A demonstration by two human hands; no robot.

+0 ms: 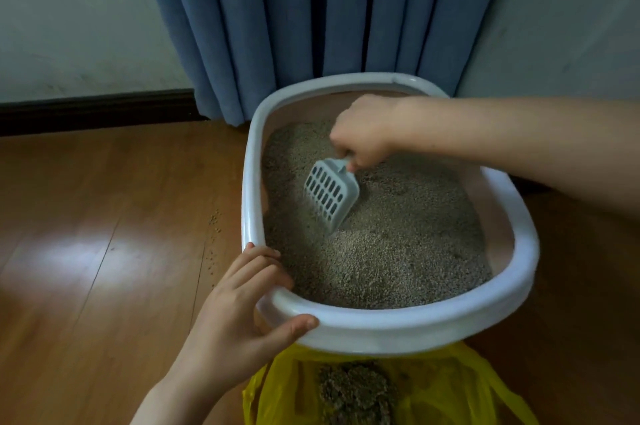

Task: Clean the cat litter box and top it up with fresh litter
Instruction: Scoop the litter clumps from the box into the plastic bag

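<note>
A white-rimmed litter box with pale pink inner walls sits on the wooden floor, filled with grey-brown litter. My right hand grips the handle of a grey slotted scoop, whose front edge digs into the litter near the box's left side. My left hand grips the box's near left rim, fingers over the top and thumb on the outer wall. Below the box's near edge lies an open yellow plastic bag holding a clump of used litter.
A blue curtain hangs right behind the box, against a pale wall with a dark skirting board. Several stray litter grains lie scattered on the wooden floor left of the box.
</note>
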